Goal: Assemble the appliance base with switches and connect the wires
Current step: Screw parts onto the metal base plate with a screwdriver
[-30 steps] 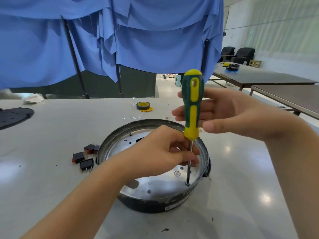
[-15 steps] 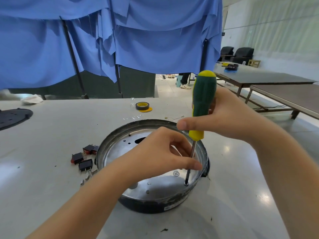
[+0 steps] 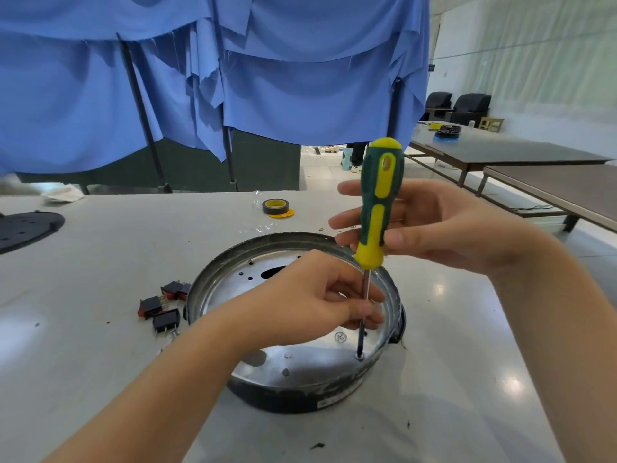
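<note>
The right hand (image 3: pixel 430 228) is holding the green-and-yellow handle of a screwdriver (image 3: pixel 379 208), with the thumb lying across the lower handle and the fingers wrapping behind it. The tool is standing nearly upright, leaning slightly, and its metal shaft is running down to a screw (image 3: pixel 359 356) sitting in the shiny floor of the appliance base (image 3: pixel 300 396). The left hand (image 3: pixel 317 302) is reaching in over the base from the near left, its thumb and fingertips pinching the shaft about halfway down.

The appliance base is a round, shallow metal pan with a dark outer wall, resting on the pale table (image 3: pixel 100 262) in front of the person. Its floor is showing several small holes and a larger dark slot on the far side, and a small round stamp near the screwdriver tip. A white label is running along the near outer wall.

Just beside the base on its left, three small rocker switches (image 3: pixel 163 309) are lying loose on the table, black with red parts. Farther back, a roll of black and yellow tape (image 3: pixel 275 207) is sitting well apart from the base. A dark perforated disc (image 3: pixel 26 227) is lying at the far left edge. Blue cloth (image 3: pixel 233 78) is hanging behind the table, and dark tables (image 3: pixel 517 155) are standing off to the right.
</note>
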`<state>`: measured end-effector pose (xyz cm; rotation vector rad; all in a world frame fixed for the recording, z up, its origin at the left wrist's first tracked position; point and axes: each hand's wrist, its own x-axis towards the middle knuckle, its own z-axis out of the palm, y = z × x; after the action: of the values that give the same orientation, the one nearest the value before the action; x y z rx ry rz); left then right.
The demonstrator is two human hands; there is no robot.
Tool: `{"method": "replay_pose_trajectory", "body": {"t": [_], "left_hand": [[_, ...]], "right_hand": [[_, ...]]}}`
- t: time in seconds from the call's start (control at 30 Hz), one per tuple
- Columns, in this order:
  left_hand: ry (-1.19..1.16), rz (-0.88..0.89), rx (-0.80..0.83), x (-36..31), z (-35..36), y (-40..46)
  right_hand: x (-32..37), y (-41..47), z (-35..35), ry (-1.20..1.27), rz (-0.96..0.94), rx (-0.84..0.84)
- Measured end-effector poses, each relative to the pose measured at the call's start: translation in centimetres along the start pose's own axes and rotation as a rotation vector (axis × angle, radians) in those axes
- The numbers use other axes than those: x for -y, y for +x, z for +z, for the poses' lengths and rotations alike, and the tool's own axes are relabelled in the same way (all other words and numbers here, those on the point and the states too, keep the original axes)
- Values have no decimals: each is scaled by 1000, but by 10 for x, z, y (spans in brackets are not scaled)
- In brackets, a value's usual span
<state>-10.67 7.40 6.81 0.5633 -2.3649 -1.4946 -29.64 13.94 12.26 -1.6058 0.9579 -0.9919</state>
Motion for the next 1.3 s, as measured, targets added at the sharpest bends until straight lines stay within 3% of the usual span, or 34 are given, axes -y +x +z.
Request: {"method": "replay_pose_trajectory", "body": {"t": [0.17,0.3,0.43,0.57,0.77,0.87,1.0,1.17,1.3], "left_hand": [[-2,1,57,0,-1,-1],[56,55,-63,-3,-1,0],[58,99,-172,-2,-2,1],[73,101,-179,-2,-3,0],[-16,51,-31,-6,-3,-2],[-3,66,30,-7,-4,-3],[-7,64,41,-6,-5,-4],[136,59,-104,-5,1,-2],[209,78,-170,-3,4,1]], "right_hand": [[7,2,7,-170,-1,-149],[11,9,24,-539,-79,-368],[8,14,34,-661,-137,-454],[7,15,31,-638,-89,-429],[9,1,11,-177,-23,-114],[9,-1,7,-93,-53,-29],[12,-1,11,-229,-47,-158],[15,6,25,-560,-96,-378],[13,9,28,-634,-121,-409]]}}
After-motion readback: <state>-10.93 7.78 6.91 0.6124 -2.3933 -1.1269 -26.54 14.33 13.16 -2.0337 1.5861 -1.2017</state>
